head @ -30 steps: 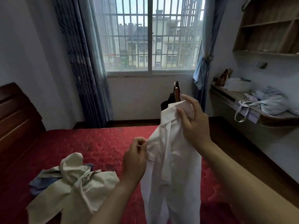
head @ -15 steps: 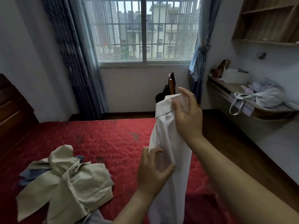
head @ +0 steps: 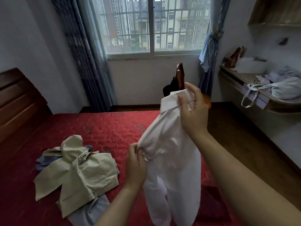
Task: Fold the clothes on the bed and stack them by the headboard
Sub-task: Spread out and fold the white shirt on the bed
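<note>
Over the red quilted bed (head: 105,128) the white cotton shirt (head: 171,160) is being held up in the air, and its hang is being changed. A second ago it was being pinched close under the collar by the left hand (head: 136,163). Half a second ago that hand was being slid down the edge with its fingers loosened. Now a bunched fold is being gripped lower down, below and to the left of the right hand (head: 193,111). The collar is being kept pinched between the thumb and fingers of the right hand, as before. The cloth is thus being drawn slantwise between the two hands rather than being left to drop straight. From this the shirt is judged as being sorted out and stretched for its first fold. No fold is being made yet, and nothing is being stacked by the dark wooden headboard (head: 17,101), well to the left of both hands.

Counted, largest first:
- One bed.
- One headboard.
- One white shirt, in the hands.
- One crumpled beige garment (head: 84,168), lying unmoved on the bed just left of the left hand.
- One blue cloth (head: 47,160) at the far edge of that heap and one pale grey-blue cloth (head: 92,211) at its near edge. Whether these are one garment or two cannot be told.
- Two hands, both being kept closed on the shirt.
</note>
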Motion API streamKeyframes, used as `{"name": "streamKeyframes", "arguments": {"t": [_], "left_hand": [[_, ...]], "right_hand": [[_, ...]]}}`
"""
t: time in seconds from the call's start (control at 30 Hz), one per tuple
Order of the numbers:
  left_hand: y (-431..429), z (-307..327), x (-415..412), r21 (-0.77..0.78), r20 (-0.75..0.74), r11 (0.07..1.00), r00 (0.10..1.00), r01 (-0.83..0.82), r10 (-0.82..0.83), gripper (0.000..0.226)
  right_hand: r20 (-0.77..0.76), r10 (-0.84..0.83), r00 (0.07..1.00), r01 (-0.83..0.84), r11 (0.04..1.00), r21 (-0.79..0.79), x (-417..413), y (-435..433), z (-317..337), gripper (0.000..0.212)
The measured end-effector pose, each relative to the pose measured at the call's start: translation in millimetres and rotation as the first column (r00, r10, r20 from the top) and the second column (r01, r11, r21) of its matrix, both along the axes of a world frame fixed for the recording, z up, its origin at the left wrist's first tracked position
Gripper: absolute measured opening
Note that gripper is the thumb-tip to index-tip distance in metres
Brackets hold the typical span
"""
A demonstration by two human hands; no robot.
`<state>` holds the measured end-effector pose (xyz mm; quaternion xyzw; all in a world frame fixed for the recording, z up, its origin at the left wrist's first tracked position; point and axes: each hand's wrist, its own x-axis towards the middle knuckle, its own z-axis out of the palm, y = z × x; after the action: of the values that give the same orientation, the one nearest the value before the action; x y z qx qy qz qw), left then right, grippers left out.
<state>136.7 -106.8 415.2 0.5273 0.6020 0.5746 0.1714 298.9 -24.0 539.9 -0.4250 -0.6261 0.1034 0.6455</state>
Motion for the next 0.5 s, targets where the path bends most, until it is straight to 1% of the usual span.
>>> {"name": "streamKeyframes", "arguments": {"t": [0.07,0.1,0.17,0.23,0.27,0.33,0.4,0.43,0.5], "left_hand": [[-5.4,10.2,-18.2,0.086,-0.044,0.996,0.999,-0.017,0.021,0.029],[-9.4,13.6,-26.3,0.101,-0.061,0.995,0.998,-0.012,0.018,0.026],[-20.1,14.8,-38.0,0.058,-0.085,0.998,0.996,0.000,0.005,0.022],[-33.9,13.4,-44.7,-0.009,-0.120,1.000,0.993,0.004,-0.005,0.023],[-42.0,13.3,-48.0,-0.015,-0.116,1.000,0.993,0.003,-0.004,0.024],[-60.2,16.8,-56.1,0.040,-0.105,0.999,0.994,-0.003,0.007,0.023],[-84.2,19.0,-67.0,0.092,-0.125,0.995,0.991,0.050,-0.039,0.010],[-98.2,17.6,-72.4,0.085,-0.140,0.992,0.987,0.092,-0.079,0.020],[-131.9,8.4,-84.3,0.017,-0.165,0.987,0.974,0.163,-0.158,0.055]], "right_hand": [[-0.026,-0.007,1.000,0.008,1.000,0.008,5.2,-6.2,0.4,0.035],[-0.033,-0.003,0.999,0.003,1.000,0.010,6.6,-10.5,0.7,0.035],[-0.023,0.013,1.000,-0.013,1.000,0.003,4.1,-23.7,-0.2,0.035],[-0.010,0.028,1.000,-0.028,0.999,-0.019,-3.2,-40.5,-2.9,0.035],[-0.017,0.027,0.999,-0.028,0.999,-0.026,-7.4,-49.7,-4.2,0.034],[-0.062,-0.004,0.998,0.003,1.000,-0.020,-13.6,-69.0,-5.4,0.033],[-0.115,-0.040,0.992,0.039,0.999,-0.015,-19.8,-91.0,-5.6,0.033],[-0.127,-0.044,0.991,0.041,0.999,-0.027,-24.5,-103.1,-6.1,0.033],[-0.097,-0.030,0.995,0.022,0.997,-0.073,-38.7,-131.7,-11.3,0.033]]}}
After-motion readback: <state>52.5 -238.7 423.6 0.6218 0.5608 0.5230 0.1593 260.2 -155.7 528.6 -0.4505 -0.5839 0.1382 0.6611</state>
